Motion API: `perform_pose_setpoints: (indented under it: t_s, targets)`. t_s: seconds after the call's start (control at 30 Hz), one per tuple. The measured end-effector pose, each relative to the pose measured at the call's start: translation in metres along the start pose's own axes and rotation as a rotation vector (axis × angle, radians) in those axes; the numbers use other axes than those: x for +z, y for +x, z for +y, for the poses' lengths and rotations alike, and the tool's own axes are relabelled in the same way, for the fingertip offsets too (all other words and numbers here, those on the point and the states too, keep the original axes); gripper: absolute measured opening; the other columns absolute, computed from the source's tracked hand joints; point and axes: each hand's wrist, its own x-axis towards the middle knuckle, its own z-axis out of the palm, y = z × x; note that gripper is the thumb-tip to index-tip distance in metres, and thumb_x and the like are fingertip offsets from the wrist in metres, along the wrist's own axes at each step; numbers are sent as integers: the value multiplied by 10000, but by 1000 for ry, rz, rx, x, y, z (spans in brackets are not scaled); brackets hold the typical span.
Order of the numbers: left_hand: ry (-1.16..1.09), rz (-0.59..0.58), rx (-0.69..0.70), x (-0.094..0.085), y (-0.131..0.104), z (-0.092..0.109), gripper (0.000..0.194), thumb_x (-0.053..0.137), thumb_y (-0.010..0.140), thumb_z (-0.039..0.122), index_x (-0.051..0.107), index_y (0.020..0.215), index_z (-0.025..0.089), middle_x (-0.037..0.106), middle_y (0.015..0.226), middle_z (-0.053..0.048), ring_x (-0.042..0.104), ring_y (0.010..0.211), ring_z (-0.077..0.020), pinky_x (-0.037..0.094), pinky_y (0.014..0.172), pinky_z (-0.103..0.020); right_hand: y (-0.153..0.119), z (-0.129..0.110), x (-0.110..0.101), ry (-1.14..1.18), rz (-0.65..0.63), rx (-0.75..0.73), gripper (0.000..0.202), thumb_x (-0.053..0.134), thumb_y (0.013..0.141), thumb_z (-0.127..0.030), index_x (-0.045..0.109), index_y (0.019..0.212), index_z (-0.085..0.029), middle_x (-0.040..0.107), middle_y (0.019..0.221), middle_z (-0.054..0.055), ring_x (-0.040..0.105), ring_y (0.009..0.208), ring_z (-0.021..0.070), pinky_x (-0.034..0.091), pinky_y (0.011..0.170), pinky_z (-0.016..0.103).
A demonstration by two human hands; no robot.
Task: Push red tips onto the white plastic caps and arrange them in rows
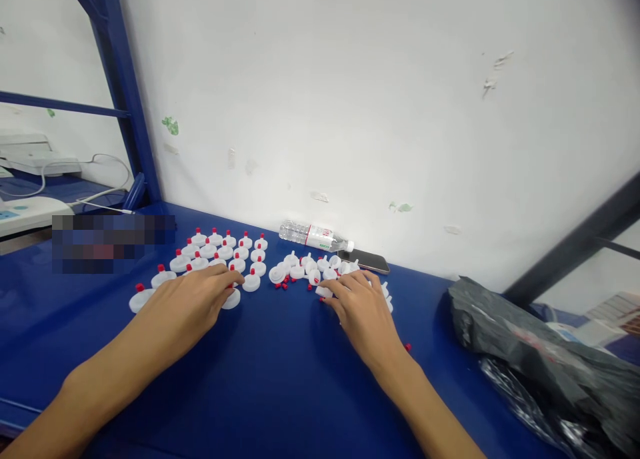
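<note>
The blue surface [270, 379] is carrying a dark plastic bag [540, 359] at the right, while the left hand [187, 296] is pinching a red-tipped white piece [231, 301] at the near side of the upright rows [225, 252], and the right hand [363, 306] is curling around another white piece [324, 292] by the loose pile, its grip too hidden to tell. Because the rows are standing so close, the left wrist could be toppling 1 on drawing back, and a careless right fingertip could be scattering the small red caps [285, 286].
</note>
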Motion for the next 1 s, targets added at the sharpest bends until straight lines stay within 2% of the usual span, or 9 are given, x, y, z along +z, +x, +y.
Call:
perform_pose_setpoints:
  t_s: [0.13,0.33,0.47,0.63,0.7,0.8,0.9,1.0]
  targets:
    - [69,-63,-32,-2,1,2,430,321,1051,332,722,1195,274,771,1305,-116,759,1084,-367,539,793,-449,-1,1,-1,-7,71,4,303,664,989,-30,785,1154,-253,809,1063,48,700,1049,267,426,1055,473]
    - [65,-51,-36,0,1,2,464,331,1040,339,750,1230,278,777,1299,-114,761,1070,-360,550,773,-433,-2,-2,-2,37,143,-36,229,707,995,-88,782,1132,-255,808,1029,29,693,1012,249,421,1049,454]
    - [65,-68,-19,1,1,2,500,303,1042,339,744,1268,275,765,1331,-99,748,1119,-363,557,808,-454,-3,-15,1,106,104,-169,176,755,994,-153,778,1124,-269,809,990,8,690,992,224,419,1072,433]
    - [95,-71,-28,3,1,5,520,288,1041,334,731,1305,268,761,1314,-96,757,1075,-346,554,799,-452,-4,-33,4,143,54,-284,135,772,996,-190,772,1112,-260,809,992,1,693,955,206,450,986,390]
    - [97,-53,-27,3,0,6,513,294,1044,346,725,1312,268,760,1294,-100,760,1051,-344,553,780,-446,-4,-38,3,161,22,-313,116,758,1017,-256,766,1132,-268,815,1019,-4,697,980,203,451,977,383]
    - [107,5,-13,2,-3,10,496,315,1037,357,727,1295,262,736,1290,-114,762,976,-331,552,738,-435,-5,-42,-3,214,-47,-355,189,719,1040,-387,743,1187,-271,817,1105,-4,703,1004,196,447,1008,380]
    - [93,91,-5,-1,-5,14,464,347,1035,395,722,1266,252,664,1351,-126,747,819,-266,540,658,-400,-6,-40,-9,282,-35,-335,180,646,1089,-385,735,1192,-267,812,1105,-10,706,986,189,413,1084,397]
    - [-9,160,13,-4,-7,19,441,434,1018,442,651,1352,256,540,1463,-148,726,760,-208,563,641,-370,-4,-30,-11,207,73,-171,180,583,1105,-234,762,1086,-230,798,945,20,688,953,221,411,1087,443]
